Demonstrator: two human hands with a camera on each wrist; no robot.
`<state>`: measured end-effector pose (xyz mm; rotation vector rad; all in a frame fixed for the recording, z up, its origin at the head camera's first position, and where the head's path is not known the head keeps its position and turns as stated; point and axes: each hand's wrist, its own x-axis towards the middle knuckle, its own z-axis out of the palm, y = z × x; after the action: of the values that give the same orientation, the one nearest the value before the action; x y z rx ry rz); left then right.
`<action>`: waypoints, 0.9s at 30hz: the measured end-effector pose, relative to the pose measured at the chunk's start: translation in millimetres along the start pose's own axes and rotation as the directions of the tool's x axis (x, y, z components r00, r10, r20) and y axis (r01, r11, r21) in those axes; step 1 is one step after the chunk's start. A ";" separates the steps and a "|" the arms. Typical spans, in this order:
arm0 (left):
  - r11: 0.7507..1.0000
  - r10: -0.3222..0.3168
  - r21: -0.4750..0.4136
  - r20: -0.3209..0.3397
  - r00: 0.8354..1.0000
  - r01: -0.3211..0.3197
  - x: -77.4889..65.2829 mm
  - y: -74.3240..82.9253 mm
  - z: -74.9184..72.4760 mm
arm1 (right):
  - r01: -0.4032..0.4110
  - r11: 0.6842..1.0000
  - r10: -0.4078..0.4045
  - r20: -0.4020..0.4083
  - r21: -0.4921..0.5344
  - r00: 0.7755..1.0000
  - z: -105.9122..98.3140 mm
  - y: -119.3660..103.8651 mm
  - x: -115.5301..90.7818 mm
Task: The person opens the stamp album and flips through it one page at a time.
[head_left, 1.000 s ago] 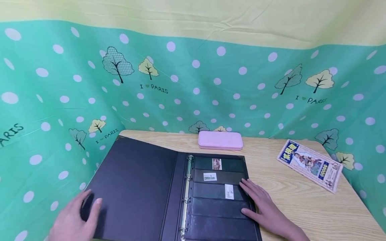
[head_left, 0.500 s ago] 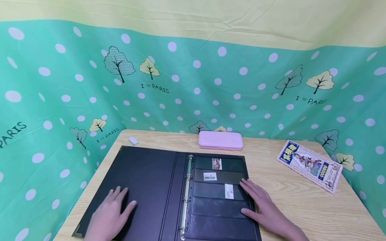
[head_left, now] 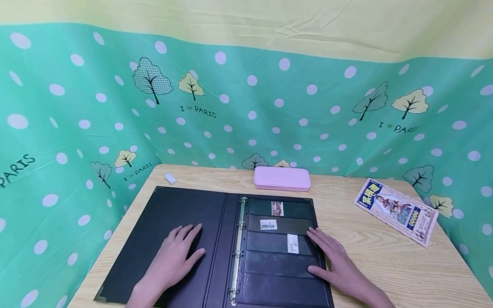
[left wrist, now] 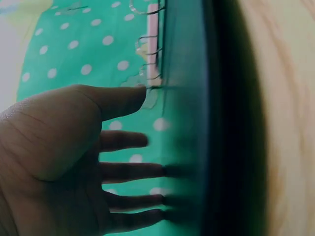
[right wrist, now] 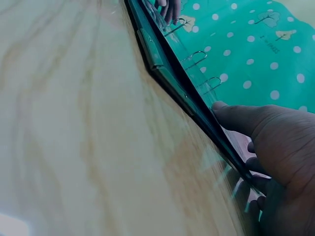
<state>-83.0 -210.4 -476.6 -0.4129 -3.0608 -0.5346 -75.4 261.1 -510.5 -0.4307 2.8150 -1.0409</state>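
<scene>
A black ring-bound stamp album [head_left: 283, 267] lies spread open on the table, its cover flat to the left. Three stamps show in the page's upper strips: a reddish one [head_left: 277, 208], a pale landscape one [head_left: 268, 224] and a whitish upright one [head_left: 292, 244]. My left hand [head_left: 173, 256] is over the inside of the cover, fingers extended and thumb apart; the left wrist view has its fingertips right at the cover's surface. At the page's right edge my right hand [head_left: 335, 261] rests with extended fingers, thumb [right wrist: 231, 115] touching the edge.
Behind the album stands a pink case [head_left: 282, 178]. A small white eraser-like block [head_left: 170, 179] lies near the back left corner. On the right is a printed paper booklet [head_left: 396, 211]. A green dotted curtain [head_left: 269, 107] hangs around the wooden table [head_left: 366, 248].
The album's left cover has come down flat, uncovering the small white block. My left hand has let go of its outer edge and moved right across the cover. The right hand stays put.
</scene>
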 end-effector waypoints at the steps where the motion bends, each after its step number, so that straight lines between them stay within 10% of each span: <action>1: 1.000 0.016 -0.014 -0.020 1.000 -0.016 1.5 -0.1 2.8 | 0.001 1.000 -0.001 -0.001 0.000 1.000 0.3 0.0 0.3; 10: 0.991 0.049 -0.116 -0.174 0.984 -0.069 11.3 -9.8 31.1 | -0.002 1.000 0.002 -0.020 -0.002 1.000 1.8 -0.2 0.7; 27: 0.992 0.051 -0.104 -0.180 0.982 -0.071 12.4 -17.4 48.0 | -0.001 1.000 0.001 -0.029 0.004 1.000 7.8 2.6 -4.0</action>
<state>-97.7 -206.9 -526.9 -0.4346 -2.8481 -0.6986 -70.7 259.3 -518.1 -0.4174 2.8372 -1.0606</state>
